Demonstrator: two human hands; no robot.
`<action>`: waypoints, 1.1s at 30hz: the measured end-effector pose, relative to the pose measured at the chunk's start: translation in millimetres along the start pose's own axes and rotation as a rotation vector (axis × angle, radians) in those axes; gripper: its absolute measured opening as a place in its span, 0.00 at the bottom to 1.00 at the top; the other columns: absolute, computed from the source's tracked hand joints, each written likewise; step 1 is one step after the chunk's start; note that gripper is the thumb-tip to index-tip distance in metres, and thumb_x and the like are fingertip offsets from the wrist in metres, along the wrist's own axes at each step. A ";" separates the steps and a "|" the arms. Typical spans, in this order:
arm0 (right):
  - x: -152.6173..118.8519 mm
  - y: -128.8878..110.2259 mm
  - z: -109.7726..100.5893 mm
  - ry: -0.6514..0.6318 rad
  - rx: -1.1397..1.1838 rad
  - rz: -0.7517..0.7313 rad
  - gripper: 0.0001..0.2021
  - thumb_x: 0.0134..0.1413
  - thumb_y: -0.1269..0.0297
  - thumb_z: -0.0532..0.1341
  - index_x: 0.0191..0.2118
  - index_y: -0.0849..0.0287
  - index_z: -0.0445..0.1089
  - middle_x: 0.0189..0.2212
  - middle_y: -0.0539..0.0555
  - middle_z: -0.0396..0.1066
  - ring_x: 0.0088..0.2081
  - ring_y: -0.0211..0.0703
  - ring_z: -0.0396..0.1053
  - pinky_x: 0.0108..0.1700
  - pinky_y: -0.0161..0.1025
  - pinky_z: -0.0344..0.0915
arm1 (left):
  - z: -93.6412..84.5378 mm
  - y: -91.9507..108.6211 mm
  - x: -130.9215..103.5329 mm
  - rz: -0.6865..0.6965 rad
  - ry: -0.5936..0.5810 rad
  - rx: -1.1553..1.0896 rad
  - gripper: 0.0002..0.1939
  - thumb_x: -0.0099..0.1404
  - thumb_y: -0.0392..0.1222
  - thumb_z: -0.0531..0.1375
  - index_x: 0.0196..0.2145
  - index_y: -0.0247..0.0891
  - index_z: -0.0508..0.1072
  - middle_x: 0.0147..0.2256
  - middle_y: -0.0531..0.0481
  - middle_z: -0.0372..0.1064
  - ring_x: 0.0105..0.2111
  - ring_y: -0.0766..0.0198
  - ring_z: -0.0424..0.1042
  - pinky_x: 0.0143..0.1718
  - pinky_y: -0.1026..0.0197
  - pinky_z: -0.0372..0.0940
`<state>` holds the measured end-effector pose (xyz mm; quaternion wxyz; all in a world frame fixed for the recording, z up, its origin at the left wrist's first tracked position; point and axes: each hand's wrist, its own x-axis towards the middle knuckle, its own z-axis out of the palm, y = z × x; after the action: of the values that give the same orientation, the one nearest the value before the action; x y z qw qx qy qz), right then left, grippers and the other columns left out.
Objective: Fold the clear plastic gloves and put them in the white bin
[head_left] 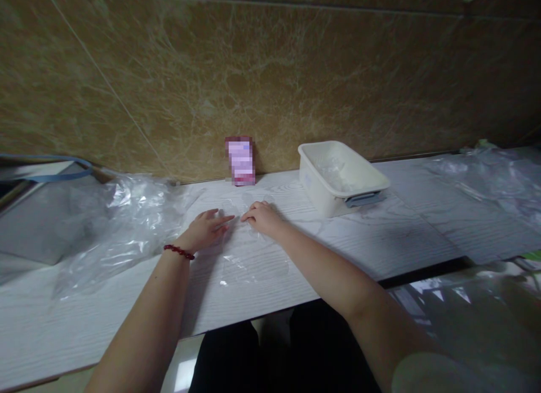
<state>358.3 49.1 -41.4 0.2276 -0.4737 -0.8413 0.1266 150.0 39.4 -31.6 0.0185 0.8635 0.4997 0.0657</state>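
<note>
A thin, clear plastic piece [253, 266] lies flat on the white wood-grain table, its edges hard to make out. Over its upper left part is my left hand [208, 228], with a red bead bracelet at the wrist, fingers spread and nothing visible in them. Just to the right, my right hand [262, 217] rests at the upper part of the plastic. Its thumb and index finger are pressed together on something clear and too small to name. A small gap separates the fingertips of the two hands.
A cream bin [319, 185] with clear pieces inside stands right of my hands. Crumpled clear plastic [131, 215] and a grey-white box [46, 224] are at left. A blurred pink item [242, 162] leans on the wall. More clear plastic [502, 176] lies far right.
</note>
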 end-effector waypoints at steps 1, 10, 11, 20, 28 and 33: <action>-0.1 -0.1 -1.0 -0.007 -0.003 -0.001 0.11 0.50 0.70 0.55 0.34 0.49 0.73 0.32 0.50 0.64 0.37 0.36 0.57 0.46 0.34 0.50 | 1.3 0.7 0.1 -0.005 -0.027 0.007 0.20 0.60 0.51 0.47 0.48 0.51 0.65 0.48 0.46 0.61 0.48 0.55 0.59 0.48 0.52 0.54; -0.1 5.3 -4.6 -0.008 -0.009 -0.008 0.10 0.50 0.70 0.55 0.34 0.51 0.73 0.31 0.51 0.64 0.38 0.36 0.59 0.46 0.35 0.49 | -1.0 0.2 -1.8 -0.180 -0.258 0.063 0.28 0.55 0.63 0.45 0.53 0.59 0.53 0.58 0.50 0.45 0.56 0.45 0.44 0.50 0.42 0.44; -0.1 6.3 -4.4 -0.004 -0.009 -0.004 0.10 0.50 0.70 0.55 0.34 0.50 0.73 0.31 0.51 0.64 0.37 0.36 0.59 0.46 0.35 0.50 | -1.5 -0.3 -1.8 -0.186 -0.270 0.064 0.28 0.55 0.63 0.44 0.54 0.59 0.52 0.59 0.50 0.43 0.56 0.44 0.43 0.50 0.42 0.43; -3.5 10.0 -10.2 -0.008 -0.078 0.102 0.12 0.50 0.70 0.54 0.33 0.47 0.73 0.33 0.51 0.63 0.39 0.40 0.55 0.45 0.36 0.51 | -1.2 -3.4 -0.4 -0.185 -0.305 0.055 0.30 0.54 0.65 0.44 0.54 0.59 0.50 0.60 0.48 0.38 0.57 0.42 0.40 0.50 0.41 0.41; -8.9 8.1 -26.1 -0.011 -0.160 0.199 0.12 0.50 0.70 0.53 0.33 0.49 0.73 0.37 0.53 0.63 0.42 0.44 0.53 0.44 0.40 0.51 | -2.6 -1.3 -1.9 -0.145 -0.309 -0.033 0.27 0.57 0.62 0.43 0.53 0.58 0.54 0.60 0.46 0.38 0.57 0.39 0.38 0.48 0.33 0.39; -14.1 -4.8 -25.1 -0.019 -0.170 0.133 0.12 0.53 0.61 0.53 0.41 0.45 0.69 0.44 0.51 0.60 0.46 0.45 0.51 0.44 0.42 0.50 | -2.9 -1.1 -1.7 -0.152 -0.333 -0.034 0.28 0.56 0.63 0.42 0.54 0.59 0.52 0.60 0.47 0.36 0.57 0.40 0.36 0.48 0.34 0.38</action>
<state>373.7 34.5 -21.4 0.1695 -0.5450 -0.8178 0.0743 147.8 38.5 -29.0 0.1204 0.8218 0.5524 -0.0712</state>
